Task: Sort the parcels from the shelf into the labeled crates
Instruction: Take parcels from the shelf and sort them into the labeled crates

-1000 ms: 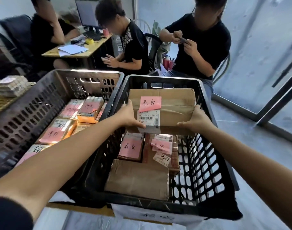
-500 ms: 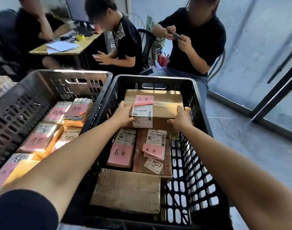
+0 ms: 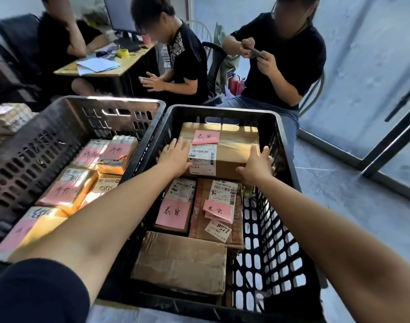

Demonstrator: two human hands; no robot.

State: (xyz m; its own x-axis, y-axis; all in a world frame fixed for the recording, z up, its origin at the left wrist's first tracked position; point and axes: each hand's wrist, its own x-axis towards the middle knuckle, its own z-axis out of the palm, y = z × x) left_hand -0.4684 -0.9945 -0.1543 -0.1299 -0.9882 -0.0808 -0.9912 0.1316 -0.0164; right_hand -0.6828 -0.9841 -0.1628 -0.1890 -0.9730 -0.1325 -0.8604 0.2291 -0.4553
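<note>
Left grip [image 3: 176, 157]: fingers straight, laid flat on the near-left top of the parcel [image 3: 232, 155], clasping nothing.
Right grip [image 3: 257, 164]: fingers spread and released, touching the parcel's near-right corner.
Parcel: brown carton bearing a pink note [image 3: 205, 137], at the far end of the right crate [image 3: 222, 111], just beyond two smaller tagged boxes [image 3: 173, 206].
Neighbour: left crate [image 3: 106, 100], touching alongside.
Risk: if the carton is not seated flat, it could tilt forward onto the smaller boxes and hide their notes.
</note>
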